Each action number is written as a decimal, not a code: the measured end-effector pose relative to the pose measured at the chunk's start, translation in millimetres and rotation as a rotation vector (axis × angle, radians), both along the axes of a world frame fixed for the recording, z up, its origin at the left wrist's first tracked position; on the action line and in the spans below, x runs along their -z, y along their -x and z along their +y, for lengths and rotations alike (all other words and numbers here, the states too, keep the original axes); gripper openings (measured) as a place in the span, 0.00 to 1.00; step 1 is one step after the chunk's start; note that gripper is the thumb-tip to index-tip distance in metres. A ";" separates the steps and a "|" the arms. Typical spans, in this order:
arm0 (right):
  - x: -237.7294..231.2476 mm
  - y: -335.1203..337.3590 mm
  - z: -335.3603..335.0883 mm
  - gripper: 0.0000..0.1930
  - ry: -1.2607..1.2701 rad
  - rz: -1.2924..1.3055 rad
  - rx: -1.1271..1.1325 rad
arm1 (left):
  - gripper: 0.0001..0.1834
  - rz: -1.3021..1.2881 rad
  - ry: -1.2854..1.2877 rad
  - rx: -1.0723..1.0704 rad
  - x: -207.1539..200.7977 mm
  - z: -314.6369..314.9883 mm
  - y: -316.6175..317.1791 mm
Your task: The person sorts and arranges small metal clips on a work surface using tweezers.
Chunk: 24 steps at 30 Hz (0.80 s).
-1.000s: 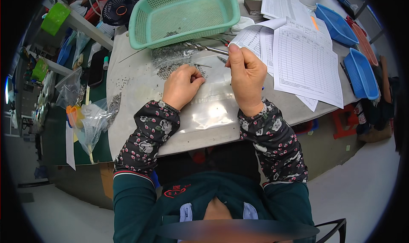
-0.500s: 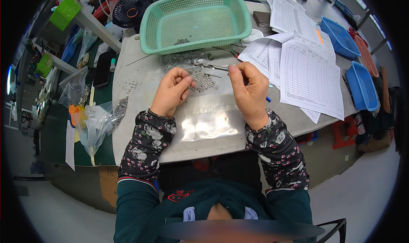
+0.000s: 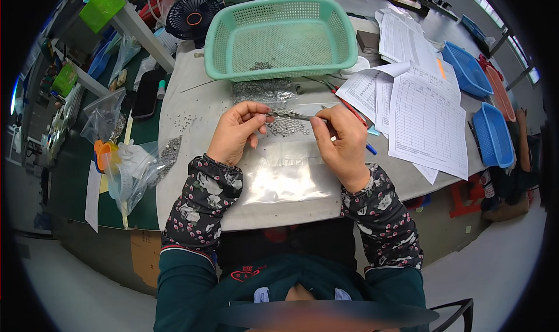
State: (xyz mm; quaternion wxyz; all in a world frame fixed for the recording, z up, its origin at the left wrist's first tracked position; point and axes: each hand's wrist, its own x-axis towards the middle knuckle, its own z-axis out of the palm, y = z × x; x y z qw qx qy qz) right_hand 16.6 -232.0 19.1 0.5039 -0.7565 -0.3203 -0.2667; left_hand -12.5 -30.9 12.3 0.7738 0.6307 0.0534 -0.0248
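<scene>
My right hand (image 3: 345, 143) is closed round the shank of a metal drill bit (image 3: 294, 115) with a spiral fluted end, lying nearly level and aimed left. At its fluted tip, my left hand (image 3: 239, 131) pinches with thumb and forefinger; whatever small piece sits between them is too small to make out. Below the bit a pile of small shiny metal parts (image 3: 287, 128) lies on the table. A clear plastic bag (image 3: 285, 183) lies flat between my forearms.
Beyond my hands stands a green mesh basket (image 3: 279, 76), with a bag of dark small parts (image 3: 262, 91) at its near side. Printed sheets (image 3: 428, 122) and blue baskets (image 3: 494, 134) are to the right. Left are a fan (image 3: 194, 16), a phone (image 3: 147, 93) and a filled plastic bag (image 3: 137, 172).
My right hand has come down slightly, and the drill bit's fluted end now meets my left fingertips. The whole view has shifted a little.
</scene>
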 end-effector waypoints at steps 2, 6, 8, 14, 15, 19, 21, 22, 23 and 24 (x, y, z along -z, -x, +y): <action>0.8 -0.2 1.0 0.05 0.013 0.008 0.009 | 0.08 -0.004 0.011 -0.001 1.4 2.2 0.0; -1.8 0.9 -0.1 0.05 0.013 0.004 0.016 | 0.08 -0.014 0.072 0.014 4.5 4.7 -0.9; -2.5 2.0 -0.6 0.05 0.016 0.044 0.004 | 0.08 -0.003 0.090 0.014 5.7 6.5 -0.3; -4.1 1.8 -4.2 0.04 -0.002 0.010 -0.030 | 0.07 0.026 0.136 0.020 4.7 4.9 -0.3; -4.5 2.1 -5.2 0.04 -0.003 0.011 -0.028 | 0.07 0.029 0.148 0.022 5.3 4.3 -0.5; -5.5 2.4 -7.7 0.04 -0.015 0.022 -0.050 | 0.06 0.028 0.171 0.040 8.1 4.3 -1.0; -5.8 2.2 -9.0 0.04 -0.016 0.014 -0.049 | 0.05 0.029 0.180 0.044 11.2 4.4 -1.9; -5.9 2.0 -9.8 0.04 -0.010 -0.001 -0.044 | 0.05 0.030 0.179 0.046 11.0 3.1 -2.2; -6.0 1.7 -10.5 0.05 -0.005 -0.016 -0.040 | 0.04 0.029 0.159 0.040 10.4 1.5 -2.2; -6.0 1.5 -11.2 0.05 -0.005 -0.015 -0.038 | 0.04 0.028 0.139 0.035 10.2 0.1 -2.4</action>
